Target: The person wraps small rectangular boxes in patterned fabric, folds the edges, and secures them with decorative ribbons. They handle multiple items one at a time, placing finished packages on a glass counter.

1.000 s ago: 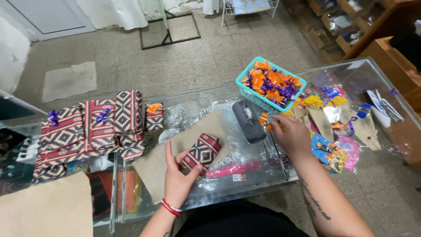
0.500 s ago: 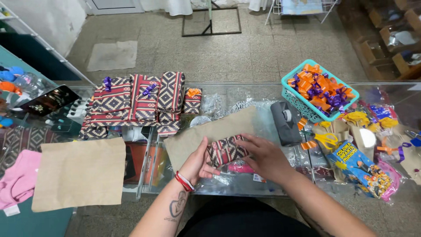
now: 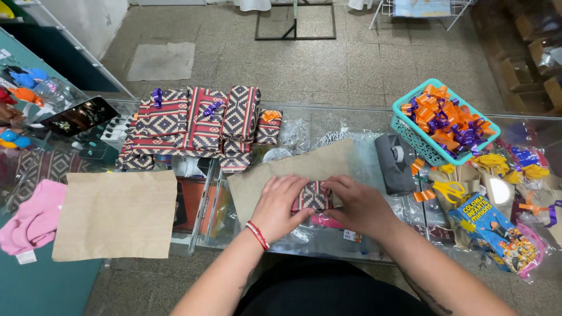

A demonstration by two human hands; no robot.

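A small parcel [image 3: 312, 196] wrapped in red, black and white patterned paper lies on a brown paper sheet [image 3: 293, 169] on the glass counter [image 3: 351, 126]. My left hand [image 3: 280, 206] grips its left side, a red bracelet on the wrist. My right hand [image 3: 358, 205] presses on its right side, fingers over the top edge. Both hands cover much of the parcel.
Several wrapped parcels with purple and orange bows [image 3: 193, 120] are stacked at the back left. A teal basket of ribbon bows [image 3: 445, 120], a grey tape dispenser [image 3: 395, 164], yellow scissors [image 3: 448, 188] and a blue printed packet [image 3: 494, 231] lie right. Another brown sheet [image 3: 114, 213], pink cloth [image 3: 35, 219] left.
My right hand came back from the right side of the counter to the small parcel. Both hands brought the parcel down flat onto the brown sheet. The camera turned left.
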